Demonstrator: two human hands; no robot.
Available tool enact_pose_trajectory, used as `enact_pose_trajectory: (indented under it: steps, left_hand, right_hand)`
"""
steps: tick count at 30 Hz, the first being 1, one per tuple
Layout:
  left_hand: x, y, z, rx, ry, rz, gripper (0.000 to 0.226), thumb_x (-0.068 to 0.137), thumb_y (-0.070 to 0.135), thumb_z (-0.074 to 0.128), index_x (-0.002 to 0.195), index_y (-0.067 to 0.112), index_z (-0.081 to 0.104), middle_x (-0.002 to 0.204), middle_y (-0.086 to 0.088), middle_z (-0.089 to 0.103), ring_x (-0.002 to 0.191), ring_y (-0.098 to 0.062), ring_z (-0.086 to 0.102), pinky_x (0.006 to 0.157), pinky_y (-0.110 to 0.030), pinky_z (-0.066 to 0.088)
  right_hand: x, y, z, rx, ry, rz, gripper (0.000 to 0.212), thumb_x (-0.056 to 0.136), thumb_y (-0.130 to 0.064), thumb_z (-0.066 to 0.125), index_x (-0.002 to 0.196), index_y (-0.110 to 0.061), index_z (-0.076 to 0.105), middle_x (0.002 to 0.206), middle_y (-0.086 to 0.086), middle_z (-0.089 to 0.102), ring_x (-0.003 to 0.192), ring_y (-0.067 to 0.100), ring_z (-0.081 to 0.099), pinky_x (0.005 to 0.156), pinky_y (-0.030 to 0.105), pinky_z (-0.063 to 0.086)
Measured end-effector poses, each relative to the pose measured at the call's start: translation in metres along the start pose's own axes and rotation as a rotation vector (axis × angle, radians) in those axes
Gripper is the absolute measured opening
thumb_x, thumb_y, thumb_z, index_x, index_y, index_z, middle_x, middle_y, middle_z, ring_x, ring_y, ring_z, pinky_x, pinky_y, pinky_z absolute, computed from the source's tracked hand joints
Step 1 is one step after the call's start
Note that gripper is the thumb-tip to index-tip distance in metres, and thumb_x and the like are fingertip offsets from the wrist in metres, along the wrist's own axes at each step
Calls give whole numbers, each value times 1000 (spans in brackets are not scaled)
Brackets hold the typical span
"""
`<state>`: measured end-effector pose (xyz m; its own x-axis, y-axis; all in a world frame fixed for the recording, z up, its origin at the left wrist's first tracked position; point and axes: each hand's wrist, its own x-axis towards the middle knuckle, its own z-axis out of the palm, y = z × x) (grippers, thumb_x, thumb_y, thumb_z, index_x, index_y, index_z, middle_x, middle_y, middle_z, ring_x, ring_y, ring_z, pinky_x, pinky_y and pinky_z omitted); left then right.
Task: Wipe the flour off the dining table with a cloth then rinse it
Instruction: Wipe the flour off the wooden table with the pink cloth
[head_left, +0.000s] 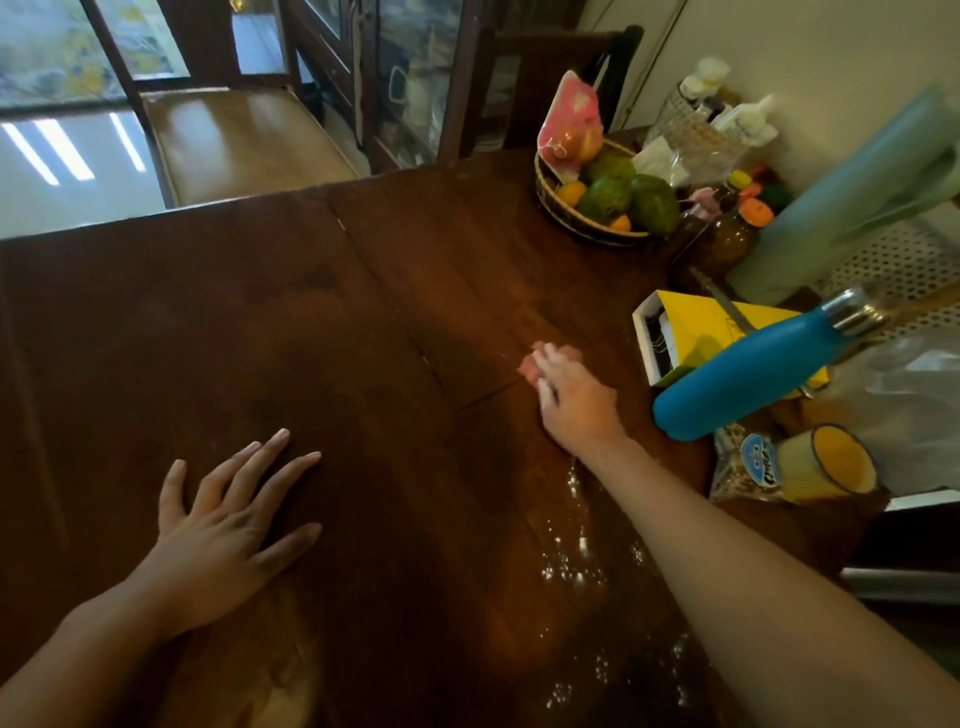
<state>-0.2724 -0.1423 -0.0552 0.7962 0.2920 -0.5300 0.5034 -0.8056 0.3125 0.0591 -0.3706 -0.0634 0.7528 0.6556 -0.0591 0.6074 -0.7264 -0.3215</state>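
The dark wooden dining table (260, 322) fills most of the head view. My right hand (571, 395) is stretched out over its right side, pressing a small pink cloth (530, 366) flat on the wood; most of the cloth is hidden under my fingers. White flour specks (571, 566) lie scattered beneath my right forearm and run toward the near edge. A pale smear of flour (280, 670) shows near my left wrist. My left hand (228, 525) rests flat on the table, fingers spread, holding nothing.
Clutter lines the right side: a blue bottle (748, 374) on its side, a yellow box (691, 332), a yellow mug (826, 462), a fruit basket (602, 202), jars and a teal roll (841, 208). A chair (234, 140) stands beyond the far edge.
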Motion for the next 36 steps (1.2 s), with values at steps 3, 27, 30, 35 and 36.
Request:
enact_pose_trajectory:
  steps: [3,27,30,35,36]
  left_hand:
    - [0,2,-2,-15,-18,-12,87,52,99,-15,134,70,-23,144,30,-45,139,-4,-35,109,-50,-31]
    - [18,-20,16,-46,37,-40,85,54,102,5,131,76,-19,146,33,-38,142,-6,-23,115,-56,-17]
    - [13,-11,10,-22,21,-53,87,52,102,0,132,74,-18,147,30,-38,142,-7,-25,113,-53,-22]
    - [8,-4,4,14,0,-51,92,47,103,-6,133,72,-19,146,28,-40,144,-11,-25,112,-51,-24]
    - [7,-3,3,27,0,-50,92,46,103,-9,132,71,-21,144,27,-42,143,-10,-26,112,-51,-24]
  right_hand:
    - [-27,-1,-4,56,-120,-146,50,103,-16,48,151,-28,41,160,-9,32,150,11,22,120,35,14]
    - [-10,31,-10,271,-224,-187,47,99,-21,56,140,-44,49,150,-27,41,145,-2,26,121,42,25]
    - [-29,40,-21,306,-358,-195,45,98,-16,58,133,-44,58,148,-30,42,145,-3,26,120,36,20]
    - [-46,56,-29,337,-38,97,40,95,-10,61,128,-32,64,142,-15,54,138,4,40,119,42,32]
    - [-52,53,-26,297,-4,76,39,95,-10,61,129,-30,65,142,-13,55,138,5,40,120,41,31]
